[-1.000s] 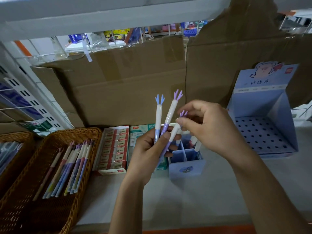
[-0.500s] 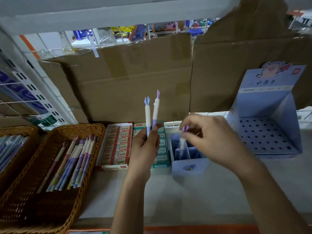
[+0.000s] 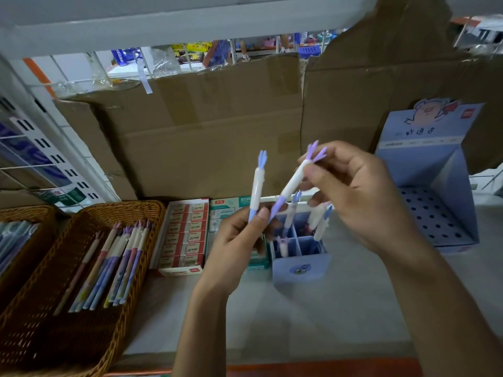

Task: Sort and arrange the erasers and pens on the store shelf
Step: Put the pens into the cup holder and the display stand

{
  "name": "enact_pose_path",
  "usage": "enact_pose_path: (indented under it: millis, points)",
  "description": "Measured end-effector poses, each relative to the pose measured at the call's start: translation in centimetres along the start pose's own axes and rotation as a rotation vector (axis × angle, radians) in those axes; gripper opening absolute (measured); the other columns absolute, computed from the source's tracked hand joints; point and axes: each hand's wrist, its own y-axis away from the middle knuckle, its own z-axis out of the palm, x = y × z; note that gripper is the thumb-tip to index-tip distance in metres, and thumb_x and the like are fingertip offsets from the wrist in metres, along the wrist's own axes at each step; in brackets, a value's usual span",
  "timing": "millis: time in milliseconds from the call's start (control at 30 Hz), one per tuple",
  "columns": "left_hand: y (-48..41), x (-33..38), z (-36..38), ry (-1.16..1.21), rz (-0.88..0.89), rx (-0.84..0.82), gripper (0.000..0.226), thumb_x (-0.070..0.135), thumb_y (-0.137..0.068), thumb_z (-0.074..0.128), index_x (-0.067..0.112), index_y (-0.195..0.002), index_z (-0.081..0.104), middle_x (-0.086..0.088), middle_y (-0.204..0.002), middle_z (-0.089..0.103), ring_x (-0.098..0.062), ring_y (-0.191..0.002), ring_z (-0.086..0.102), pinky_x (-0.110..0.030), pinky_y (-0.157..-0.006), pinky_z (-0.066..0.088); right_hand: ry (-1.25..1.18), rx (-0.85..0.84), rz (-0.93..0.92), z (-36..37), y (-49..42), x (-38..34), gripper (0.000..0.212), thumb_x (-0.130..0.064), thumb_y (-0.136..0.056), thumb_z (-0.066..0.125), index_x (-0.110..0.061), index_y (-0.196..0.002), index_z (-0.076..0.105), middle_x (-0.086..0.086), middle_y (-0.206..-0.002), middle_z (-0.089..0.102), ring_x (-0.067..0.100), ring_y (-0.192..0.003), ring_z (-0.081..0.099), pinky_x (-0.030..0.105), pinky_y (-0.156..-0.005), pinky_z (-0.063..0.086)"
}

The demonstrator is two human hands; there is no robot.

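so i'm pinching the blue-tipped pen (image 3: 257, 186) in my left hand (image 3: 239, 240) and the purple-tipped pen (image 3: 295, 180) in my right hand (image 3: 351, 191) — both looking light, stiff, slippery — gripping mid-barrel, off the frail prongs.

Two bare forearms and hands (image 3: 356, 197), sleeveless, no rings or watch

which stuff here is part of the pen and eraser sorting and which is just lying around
Part of the job:
- blue-topped pen in the left hand
- purple-topped pen, held by both hands, right hand at its top
- blue divided pen holder
- wicker basket of pens
- red eraser box
- perforated display stand

Just lying about:
- cardboard sheets
- goods behind the wire rack
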Motion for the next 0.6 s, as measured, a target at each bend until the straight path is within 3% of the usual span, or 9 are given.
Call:
enact_pose_path:
  millis: [100, 200, 267, 367, 433, 500, 600]
  points:
    - [-0.6, -0.5, -0.1, -0.123, 0.017, 0.169, 0.023, 0.040, -0.088, 0.051, 0.036, -0.086, 0.074, 0.007, -0.077, 0.064, -0.008, -0.075, 0.057, -0.029, -0.072, 0.046, -0.013, 0.158, -0.124, -1.2, 0.1, -0.3, 0.006, -0.013, -0.090, 0.054, -0.015, -0.088, 0.060, 0.007, -0.077, 0.069, 0.017, -0.069, 0.069, 0.022, -0.057, 0.052]
    - [-0.8, -0.8, -0.2, -0.138, 0.008, 0.254, 0.024, 0.028, -0.098, 0.046, 0.034, -0.094, 0.069, 0.003, -0.067, 0.048, -0.006, -0.058, 0.043, -0.017, -0.053, 0.038, 0.143, 0.265, -0.223, -2.0, 0.3, -0.1, 0.006, -0.017, -0.090, 0.052, -0.017, -0.091, 0.058, 0.001, -0.075, 0.068, 0.011, -0.066, 0.068, 0.026, -0.060, 0.055]
    - [-0.9, -0.8, 0.0, -0.144, -0.015, 0.284, 0.026, 0.032, -0.100, 0.040, 0.030, -0.096, 0.065, 0.006, -0.060, 0.042, -0.004, -0.051, 0.036, -0.014, -0.047, 0.032, 0.252, 0.263, -0.227, -1.9, 0.5, 0.5, 0.008, -0.021, -0.090, 0.053, -0.027, -0.089, 0.057, -0.002, -0.074, 0.066, 0.012, -0.066, 0.067, 0.035, -0.061, 0.057]
    - [-1.1, -0.9, 0.4, -0.114, 0.003, 0.308, 0.031, 0.030, -0.102, 0.031, 0.026, -0.093, 0.060, 0.004, -0.058, 0.043, -0.009, -0.049, 0.035, -0.019, -0.045, 0.029, 0.404, 0.118, -0.176, -1.1, 1.2, 1.6, 0.007, -0.023, -0.091, 0.055, -0.030, -0.089, 0.056, -0.003, -0.072, 0.065, 0.011, -0.063, 0.065, 0.039, -0.059, 0.055]
    - [-1.4, -0.9, 0.5, -0.070, 0.077, 0.310, 0.025, 0.028, -0.101, 0.038, 0.028, -0.090, 0.061, 0.003, -0.063, 0.049, -0.013, -0.057, 0.044, -0.024, -0.055, 0.038, 0.539, -0.019, -0.127, -0.4, 2.0, 2.3, 0.008, -0.019, -0.090, 0.058, -0.026, -0.090, 0.055, -0.004, -0.069, 0.064, 0.008, -0.060, 0.062, 0.033, -0.056, 0.052]
    - [-1.7, -0.9, 0.5, 0.005, 0.150, 0.298, 0.018, 0.028, -0.094, 0.050, 0.031, -0.091, 0.068, 0.007, -0.070, 0.058, -0.011, -0.072, 0.055, -0.025, -0.069, 0.046, 0.709, -0.145, -0.080, 0.3, 2.6, 2.9, 0.007, -0.018, -0.088, 0.059, -0.024, -0.091, 0.058, -0.002, -0.072, 0.063, 0.012, -0.064, 0.059, 0.035, -0.059, 0.050]
    - [-2.2, -0.7, 0.8, 0.068, 0.250, 0.261, 0.015, 0.016, -0.090, 0.059, 0.025, -0.092, 0.071, 0.010, -0.081, 0.068, -0.004, -0.079, 0.059, -0.017, -0.071, 0.048, 0.843, -0.300, -0.035, 0.9, 2.9, 3.1, 0.009, -0.019, -0.085, 0.060, -0.022, -0.091, 0.066, 0.000, -0.083, 0.066, 0.018, -0.076, 0.060, 0.035, -0.070, 0.048]
